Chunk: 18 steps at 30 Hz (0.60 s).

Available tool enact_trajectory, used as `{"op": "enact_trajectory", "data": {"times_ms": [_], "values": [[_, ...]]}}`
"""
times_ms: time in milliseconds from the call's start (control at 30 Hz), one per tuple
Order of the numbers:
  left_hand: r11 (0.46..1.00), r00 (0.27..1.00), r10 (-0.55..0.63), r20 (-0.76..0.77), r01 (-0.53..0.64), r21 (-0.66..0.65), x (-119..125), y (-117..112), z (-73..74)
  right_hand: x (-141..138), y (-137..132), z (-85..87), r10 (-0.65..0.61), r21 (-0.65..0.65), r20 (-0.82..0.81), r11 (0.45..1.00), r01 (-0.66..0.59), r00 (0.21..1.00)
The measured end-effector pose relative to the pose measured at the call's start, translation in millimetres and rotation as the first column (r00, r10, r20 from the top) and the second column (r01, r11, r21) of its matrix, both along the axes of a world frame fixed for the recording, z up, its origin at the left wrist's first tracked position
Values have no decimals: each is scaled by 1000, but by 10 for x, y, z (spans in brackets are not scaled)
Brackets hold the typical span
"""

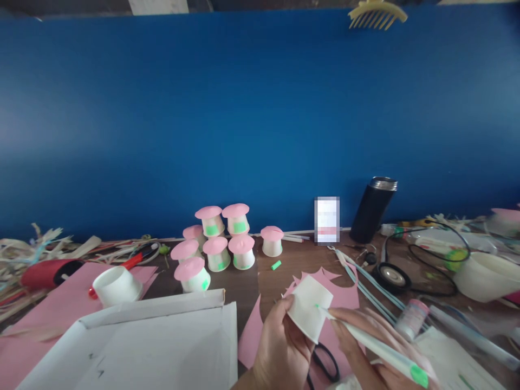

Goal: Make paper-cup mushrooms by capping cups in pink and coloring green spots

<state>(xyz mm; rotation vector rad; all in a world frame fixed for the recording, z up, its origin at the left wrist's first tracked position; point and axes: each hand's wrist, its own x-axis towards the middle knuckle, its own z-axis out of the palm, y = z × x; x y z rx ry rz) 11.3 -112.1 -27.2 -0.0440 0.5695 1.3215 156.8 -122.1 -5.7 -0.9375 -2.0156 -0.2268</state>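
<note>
My left hand [278, 346] is closed around a small white paper cup [305, 310], tilted above the table. A green felt-tip pen [377, 345] with a white barrel is gripped in my right hand [357, 368]. Its tip meets the cup's side, where a small green mark shows. Under my hands lie cut pink paper [345, 290] and black-handled scissors [326, 362], partly hidden. A green pen cap [276, 265] rests on the table beyond them. Several paper cups topped with pink discs [241, 244] stand behind to the left, some bearing green patches.
At left are a white box lid [162, 346], another white cup [117, 286] and a red-handled tool [136, 260]. A black bottle [371, 211] leans against the blue wall [260, 108]. A stethoscope [392, 276] and a small jar [412, 319] lie at right.
</note>
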Motion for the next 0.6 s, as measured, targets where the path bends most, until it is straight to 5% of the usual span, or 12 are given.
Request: {"op": "enact_trajectory", "data": {"times_ms": [600], "values": [[1000, 1000, 10, 27, -10, 15, -31, 0, 26, 29, 15, 8, 23, -2, 0, 1000, -23, 1000]]}}
